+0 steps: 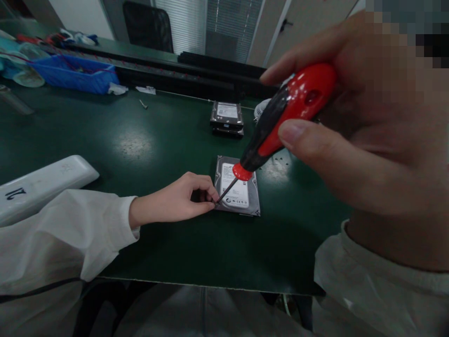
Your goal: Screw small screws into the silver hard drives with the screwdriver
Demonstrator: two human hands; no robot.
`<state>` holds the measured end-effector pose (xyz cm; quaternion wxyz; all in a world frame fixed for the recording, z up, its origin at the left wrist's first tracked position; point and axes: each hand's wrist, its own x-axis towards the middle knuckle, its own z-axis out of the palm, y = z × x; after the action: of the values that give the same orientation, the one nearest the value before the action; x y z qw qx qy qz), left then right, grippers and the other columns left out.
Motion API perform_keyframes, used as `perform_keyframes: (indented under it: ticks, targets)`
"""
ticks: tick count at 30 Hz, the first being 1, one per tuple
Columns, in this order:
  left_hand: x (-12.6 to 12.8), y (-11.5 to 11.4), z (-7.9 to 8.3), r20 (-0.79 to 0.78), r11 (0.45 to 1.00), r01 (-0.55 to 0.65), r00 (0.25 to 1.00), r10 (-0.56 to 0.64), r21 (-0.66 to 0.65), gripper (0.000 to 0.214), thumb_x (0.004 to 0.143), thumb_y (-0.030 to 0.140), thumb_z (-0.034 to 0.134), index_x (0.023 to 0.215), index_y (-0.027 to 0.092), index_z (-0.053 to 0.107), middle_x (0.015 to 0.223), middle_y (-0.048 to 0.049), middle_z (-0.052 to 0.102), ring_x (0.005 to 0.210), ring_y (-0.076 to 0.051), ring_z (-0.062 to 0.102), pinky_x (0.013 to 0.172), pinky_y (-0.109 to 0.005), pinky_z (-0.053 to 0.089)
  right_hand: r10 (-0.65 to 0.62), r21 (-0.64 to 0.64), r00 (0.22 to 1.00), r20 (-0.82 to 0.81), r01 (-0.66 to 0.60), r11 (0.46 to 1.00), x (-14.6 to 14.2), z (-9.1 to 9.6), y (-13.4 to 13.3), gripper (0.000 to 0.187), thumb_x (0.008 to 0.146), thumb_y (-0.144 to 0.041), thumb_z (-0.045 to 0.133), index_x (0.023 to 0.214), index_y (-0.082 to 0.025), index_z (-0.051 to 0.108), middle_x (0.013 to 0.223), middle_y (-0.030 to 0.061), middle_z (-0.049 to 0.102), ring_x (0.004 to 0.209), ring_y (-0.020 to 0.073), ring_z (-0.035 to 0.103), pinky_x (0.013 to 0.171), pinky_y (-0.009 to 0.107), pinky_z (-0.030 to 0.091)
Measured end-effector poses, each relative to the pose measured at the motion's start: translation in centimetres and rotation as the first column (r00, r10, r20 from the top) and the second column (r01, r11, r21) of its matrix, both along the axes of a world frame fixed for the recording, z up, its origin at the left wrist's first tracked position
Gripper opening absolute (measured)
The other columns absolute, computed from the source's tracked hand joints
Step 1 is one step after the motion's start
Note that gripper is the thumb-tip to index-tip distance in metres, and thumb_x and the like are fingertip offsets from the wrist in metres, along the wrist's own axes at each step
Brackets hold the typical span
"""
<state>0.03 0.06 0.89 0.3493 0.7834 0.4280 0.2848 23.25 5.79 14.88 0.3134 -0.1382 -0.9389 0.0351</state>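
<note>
A hard drive (234, 191) with a white label lies flat on the green table. My right hand (379, 135) grips a red and black screwdriver (298, 107) by its handle, large and close to the camera. The shaft slants down to the left, its tip at the near left corner of the drive. At that same corner my left hand (185, 199) has thumb and fingers pinched together around the screwdriver's tip. Whatever is between those fingertips is too small to make out.
Behind the drive is a stack of hard drives (226, 117). Small dark screws (286, 164) lie to the right, partly behind my right hand. A white casing (49, 185) rests at left. Farther back are a blue bin (75, 75) and a black rail (168, 77).
</note>
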Motion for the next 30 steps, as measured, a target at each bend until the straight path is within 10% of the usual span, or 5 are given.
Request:
perform_keyframes:
  ticks: [13, 24, 30]
  targets:
    - [0.02, 0.06, -0.27, 0.028, 1.000, -0.003, 1.000, 0.002, 0.022, 0.004, 0.089, 0.021, 0.068, 0.087, 0.018, 0.070, 0.088, -0.0013, 0.069, 0.081, -0.015, 0.063, 0.073, -0.027, 0.049, 0.031, -0.005, 0.999, -0.038, -0.031, 0.999, -0.23, 0.07, -0.54, 0.032, 0.098, -0.033, 0.047, 0.129, -0.035, 0.051, 0.123, 0.0002, 0.054, 0.101, 0.0165, 0.057, 0.093, 0.034, 0.050]
    - [0.00, 0.10, -0.41, 0.055, 1.000, -0.001, 0.998, 0.001, -0.002, 0.005, 0.089, 0.019, 0.067, 0.085, 0.017, 0.070, 0.088, -0.0009, 0.069, 0.079, -0.014, 0.064, 0.072, -0.027, 0.050, 0.116, -0.153, 0.981, -0.155, -0.140, 0.978, -0.47, 0.43, -0.32, 0.055, 0.096, -0.071, 0.033, 0.111, -0.031, 0.067, 0.113, -0.0050, 0.061, 0.101, 0.0118, 0.061, 0.100, 0.030, 0.045]
    - [0.00, 0.10, -0.37, 0.055, 1.000, -0.011, 0.998, 0.011, 0.000, 0.005, 0.089, 0.021, 0.068, 0.087, 0.018, 0.071, 0.089, -0.0004, 0.070, 0.080, -0.014, 0.064, 0.074, -0.027, 0.050, 0.116, -0.115, 0.978, -0.172, -0.137, 0.984, -0.48, 0.59, -0.15, 0.055, 0.093, -0.074, 0.037, 0.106, -0.031, 0.069, 0.100, -0.0019, 0.061, 0.088, 0.0136, 0.055, 0.080, 0.038, 0.035]
